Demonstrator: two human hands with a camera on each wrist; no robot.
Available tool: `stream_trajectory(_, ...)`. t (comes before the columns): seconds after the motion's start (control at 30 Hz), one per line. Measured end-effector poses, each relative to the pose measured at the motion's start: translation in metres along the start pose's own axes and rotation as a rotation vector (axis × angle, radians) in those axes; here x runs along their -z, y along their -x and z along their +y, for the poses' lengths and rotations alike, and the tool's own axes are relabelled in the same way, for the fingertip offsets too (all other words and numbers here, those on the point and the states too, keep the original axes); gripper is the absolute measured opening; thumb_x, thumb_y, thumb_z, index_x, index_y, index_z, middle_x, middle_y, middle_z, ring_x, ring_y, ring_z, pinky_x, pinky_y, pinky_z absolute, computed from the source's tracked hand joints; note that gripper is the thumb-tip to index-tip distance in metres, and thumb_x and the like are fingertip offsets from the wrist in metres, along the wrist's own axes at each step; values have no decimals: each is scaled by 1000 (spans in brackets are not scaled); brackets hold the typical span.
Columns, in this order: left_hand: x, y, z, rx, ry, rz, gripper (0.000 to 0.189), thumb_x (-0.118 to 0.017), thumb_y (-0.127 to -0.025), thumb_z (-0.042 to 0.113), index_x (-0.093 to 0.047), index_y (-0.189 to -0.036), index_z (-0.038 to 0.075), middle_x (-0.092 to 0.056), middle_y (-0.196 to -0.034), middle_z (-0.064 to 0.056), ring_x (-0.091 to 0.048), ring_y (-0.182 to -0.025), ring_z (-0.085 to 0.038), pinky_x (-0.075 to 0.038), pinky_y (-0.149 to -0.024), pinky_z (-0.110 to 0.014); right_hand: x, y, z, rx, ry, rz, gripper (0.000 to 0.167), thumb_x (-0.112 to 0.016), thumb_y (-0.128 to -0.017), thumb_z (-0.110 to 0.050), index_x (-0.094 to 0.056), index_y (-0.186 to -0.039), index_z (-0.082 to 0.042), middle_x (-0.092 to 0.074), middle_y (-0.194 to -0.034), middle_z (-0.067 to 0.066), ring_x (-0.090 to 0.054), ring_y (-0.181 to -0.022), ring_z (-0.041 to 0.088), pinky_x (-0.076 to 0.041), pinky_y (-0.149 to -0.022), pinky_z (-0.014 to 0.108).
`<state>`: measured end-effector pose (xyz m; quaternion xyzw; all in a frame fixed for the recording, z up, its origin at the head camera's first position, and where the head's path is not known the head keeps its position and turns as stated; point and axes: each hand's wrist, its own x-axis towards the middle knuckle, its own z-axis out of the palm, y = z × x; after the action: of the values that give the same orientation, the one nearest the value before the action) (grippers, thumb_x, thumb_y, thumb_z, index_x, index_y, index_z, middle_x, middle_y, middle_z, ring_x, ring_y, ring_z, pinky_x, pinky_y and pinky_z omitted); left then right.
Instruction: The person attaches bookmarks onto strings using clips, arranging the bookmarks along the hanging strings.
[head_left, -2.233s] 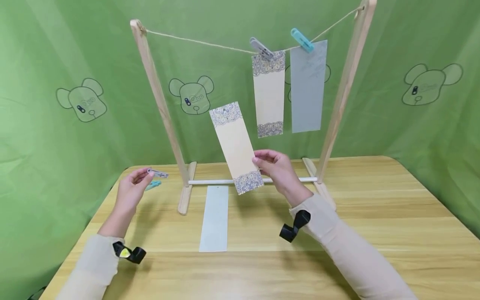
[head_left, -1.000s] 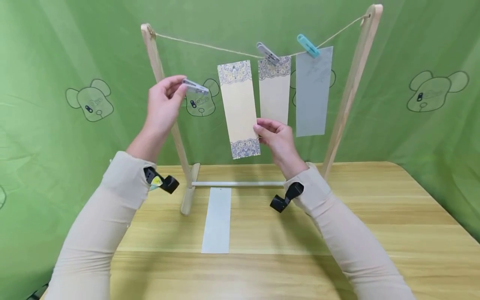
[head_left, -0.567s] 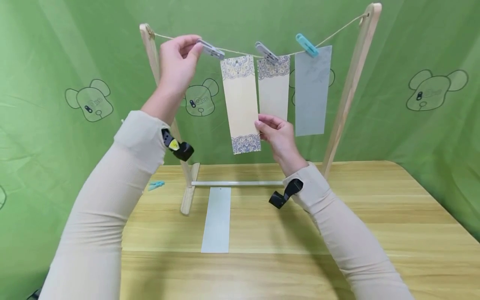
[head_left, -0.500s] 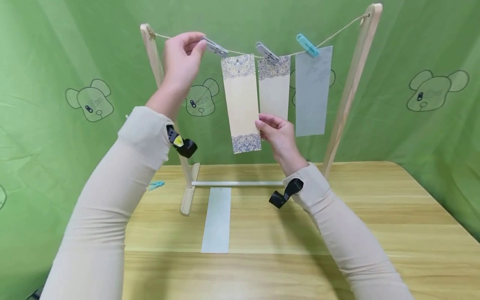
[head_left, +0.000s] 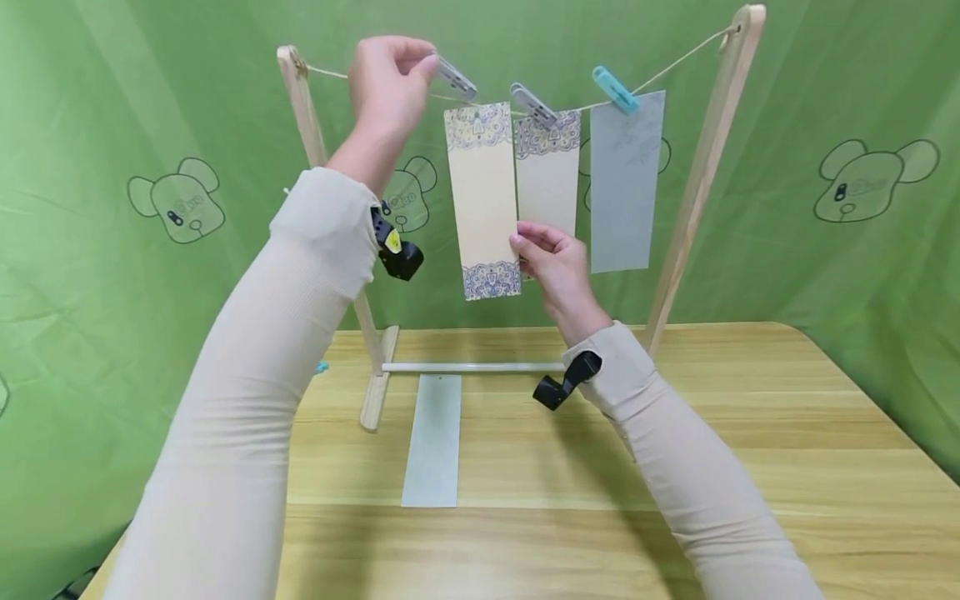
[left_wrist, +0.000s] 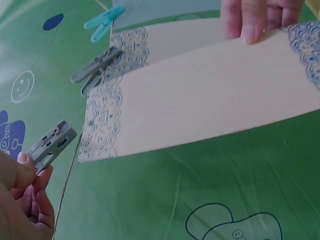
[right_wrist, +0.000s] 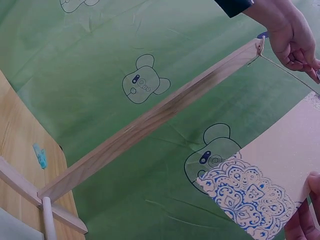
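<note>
"How will that card (head_left: 482,200) handle?"

"Light and thin, I'd judge, stiff enough to stay flat, but easily creased; a gentle pinch on a side edge suits it."

"Where is it?"

"Nearly upright, its top by the string (head_left: 326,72); the right hand (head_left: 557,265) pinches its side edge, low down."

"And the left hand (head_left: 390,87)?"

"Pinching a grey clothespin (head_left: 456,79) near the card's top."

Head view: tabletop clothespin (head_left: 322,367) mostly behind left sleeve (head_left: 232,392); hung patterned card (head_left: 547,187) partly behind held card (head_left: 484,204).
</note>
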<state>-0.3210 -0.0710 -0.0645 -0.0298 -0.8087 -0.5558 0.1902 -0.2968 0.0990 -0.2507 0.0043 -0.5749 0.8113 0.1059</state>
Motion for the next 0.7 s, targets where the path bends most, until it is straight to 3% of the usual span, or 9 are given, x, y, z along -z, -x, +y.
stream_trajectory(0.23,1,-8,2,45,-58,2,20,-65,-89,22,-69,-109,20,-65,-111,7,-53,-93,-4,-45,-82,-16,-2,-1,2,21,8,8,18,-70,-81,1,-70,-96,-9,-67,-81,-2,-60,-69,8,-51,-58,17)
stream_trajectory(0.47,-4,-9,6,30,-151,-12,22,-63,-90,25,-69,-111,22,-66,-114,7,-55,-97,-4,-43,-86,-17,-4,-5,4,32,-32,28,17,-71,-80,3,-71,-92,-9,-68,-78,-1,-60,-65,9,-50,-56,17)
stream_trajectory(0.7,-12,-8,6,46,-183,-41,22,-64,-90,24,-69,-111,20,-66,-114,7,-56,-103,-6,-43,-88,-17,-2,-6,9,9,-32,38,18,-71,-80,2,-70,-96,-8,-67,-80,-1,-60,-67,9,-51,-59,17)
